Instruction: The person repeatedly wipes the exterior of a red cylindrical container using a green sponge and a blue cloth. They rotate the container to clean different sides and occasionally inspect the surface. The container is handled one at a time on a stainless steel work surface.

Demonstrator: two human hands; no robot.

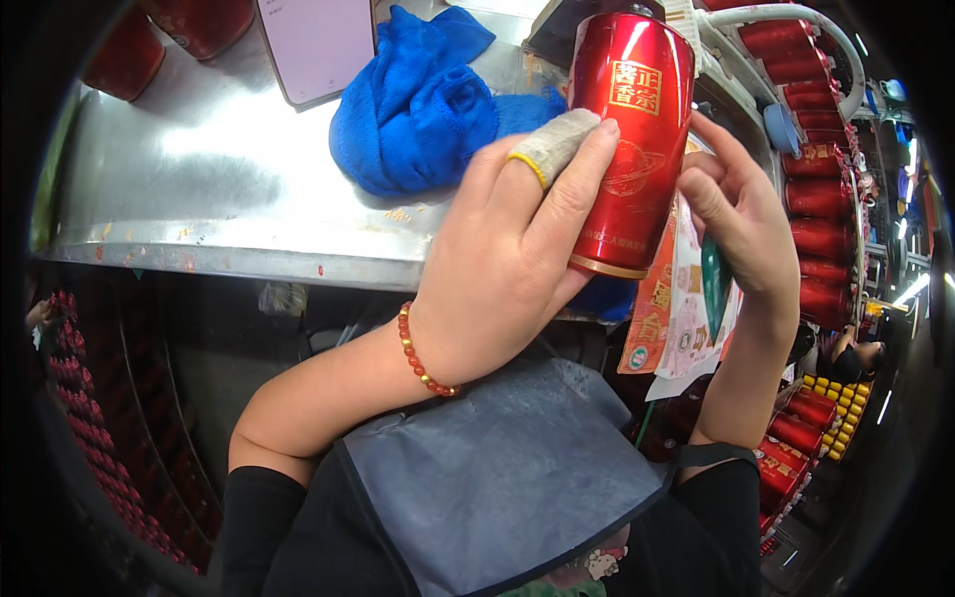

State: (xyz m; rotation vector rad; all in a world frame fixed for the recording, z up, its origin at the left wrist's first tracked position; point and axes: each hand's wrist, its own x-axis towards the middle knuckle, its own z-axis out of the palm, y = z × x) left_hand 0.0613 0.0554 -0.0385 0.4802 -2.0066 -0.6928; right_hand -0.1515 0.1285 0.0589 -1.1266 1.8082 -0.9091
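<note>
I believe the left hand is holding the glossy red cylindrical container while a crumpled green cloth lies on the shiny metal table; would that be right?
Not quite: the head view shows that the crumpled cloth on the shiny metal table is blue, not green. The left hand is indeed holding the glossy red cylindrical container.

We see a shiny metal worktop (249, 214) with bright light on its left part. Below its front edge is a dark space (254, 338). Past its right edge, we spot a bent white pipe (786, 13) and, far off, a long white lamp (911, 290) glowing.
</note>
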